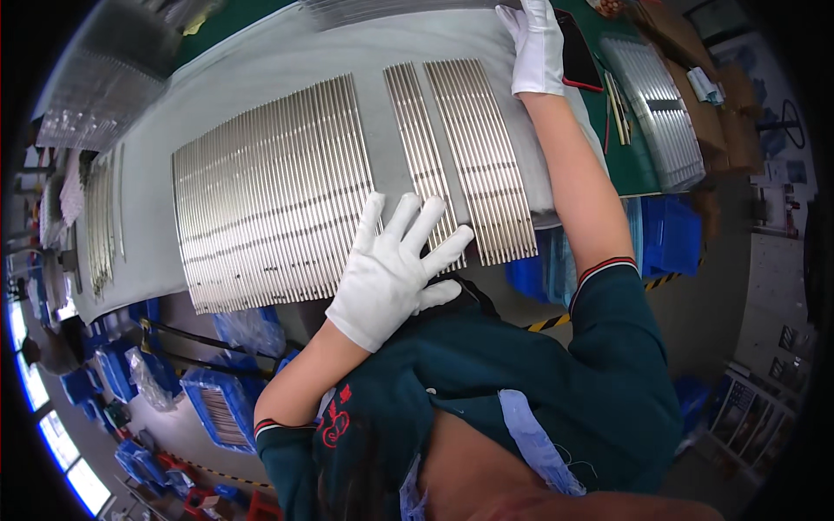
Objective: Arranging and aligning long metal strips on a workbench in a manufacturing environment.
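Long thin silvery metal rods lie side by side in three groups on a grey-covered table: a wide group (274,195), a narrow group (419,139) and a medium group (482,161). My left hand (382,273), in a white glove, has its fingers spread over the near end of the narrow group. Its fingertips reach onto the rods, and nothing is gripped. My right hand (537,52), also white-gloved, stretches to the far right of the table with thumb and fingers apart. Its fingertips meet the picture's upper edge. Beside it lies a dark flat device (578,52) with a red rim.
More rods (102,221) lie at the table's left. A clear ribbed tray (656,113) and pen-like tools (618,108) rest on the green surface at right. Stacked clear trays (104,95) stand at far left. Blue bins (669,234) sit below the table.
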The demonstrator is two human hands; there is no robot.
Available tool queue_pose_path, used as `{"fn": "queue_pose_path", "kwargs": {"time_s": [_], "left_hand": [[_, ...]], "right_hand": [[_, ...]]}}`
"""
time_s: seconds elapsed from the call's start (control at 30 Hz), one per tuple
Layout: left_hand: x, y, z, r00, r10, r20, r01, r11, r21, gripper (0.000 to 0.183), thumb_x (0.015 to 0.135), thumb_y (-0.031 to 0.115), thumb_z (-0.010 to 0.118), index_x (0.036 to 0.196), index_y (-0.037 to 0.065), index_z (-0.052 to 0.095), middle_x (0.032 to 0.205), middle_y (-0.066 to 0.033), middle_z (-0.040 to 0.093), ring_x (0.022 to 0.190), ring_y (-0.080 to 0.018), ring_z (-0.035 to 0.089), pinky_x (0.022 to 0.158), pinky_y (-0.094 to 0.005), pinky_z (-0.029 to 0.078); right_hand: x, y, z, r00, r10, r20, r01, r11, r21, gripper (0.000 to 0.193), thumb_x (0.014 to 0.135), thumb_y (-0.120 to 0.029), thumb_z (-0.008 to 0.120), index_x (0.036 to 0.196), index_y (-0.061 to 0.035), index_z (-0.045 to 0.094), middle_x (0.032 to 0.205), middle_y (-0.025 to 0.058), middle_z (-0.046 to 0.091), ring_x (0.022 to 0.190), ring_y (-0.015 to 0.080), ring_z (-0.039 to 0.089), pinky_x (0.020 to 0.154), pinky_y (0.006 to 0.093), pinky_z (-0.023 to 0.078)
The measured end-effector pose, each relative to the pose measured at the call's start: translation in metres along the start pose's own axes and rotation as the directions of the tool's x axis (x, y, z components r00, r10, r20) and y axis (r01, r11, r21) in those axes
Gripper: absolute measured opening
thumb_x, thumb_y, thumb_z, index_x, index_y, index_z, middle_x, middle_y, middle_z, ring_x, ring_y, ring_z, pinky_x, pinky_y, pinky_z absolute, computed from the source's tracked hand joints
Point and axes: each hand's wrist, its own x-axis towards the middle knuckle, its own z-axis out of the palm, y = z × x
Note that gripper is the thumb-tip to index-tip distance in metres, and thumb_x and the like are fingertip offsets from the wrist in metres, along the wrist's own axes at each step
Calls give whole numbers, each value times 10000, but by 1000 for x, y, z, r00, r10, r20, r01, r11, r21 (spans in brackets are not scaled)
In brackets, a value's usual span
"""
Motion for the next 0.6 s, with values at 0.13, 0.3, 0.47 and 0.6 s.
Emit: {"fn": "queue_pose_path", "kwargs": {"time_s": [0.13,0.3,0.47,0.6], "left_hand": [[-24,-5,-18,991,-130,29,127,988,87,745,789,617,714,1393,196,603,1412,-160,546,1327,-370,514,1179,-596,302],[9,8,-12,999,-34,39,34,999,21,779,797,619,710,1428,183,573,1452,-163,519,1368,-363,476,1179,-580,301],[66,29,30,977,203,-70,-210,971,-114,844,795,720,646,1468,223,541,1478,-171,488,1390,-401,432,1195,-579,272],[68,25,36,972,236,-4,-236,968,-88,884,784,766,612,1477,224,536,1489,-173,478,1405,-414,406,1212,-575,237]], "right_hand": [[-13,-28,-1,971,-189,146,184,982,51,239,1047,-230,621,1225,-72,646,990,22,667,854,99,615,705,259,507],[-28,-28,29,965,145,217,-156,987,32,119,1049,-208,613,1089,-97,609,908,36,626,688,125,609,575,266,509],[1,3,0,936,-44,348,56,998,-25,155,1040,-203,613,1146,-91,594,942,55,628,842,137,640,706,286,550],[-40,-62,29,922,108,373,-133,990,42,200,961,-132,656,1134,-51,595,924,81,622,867,186,629,737,332,520]]}}
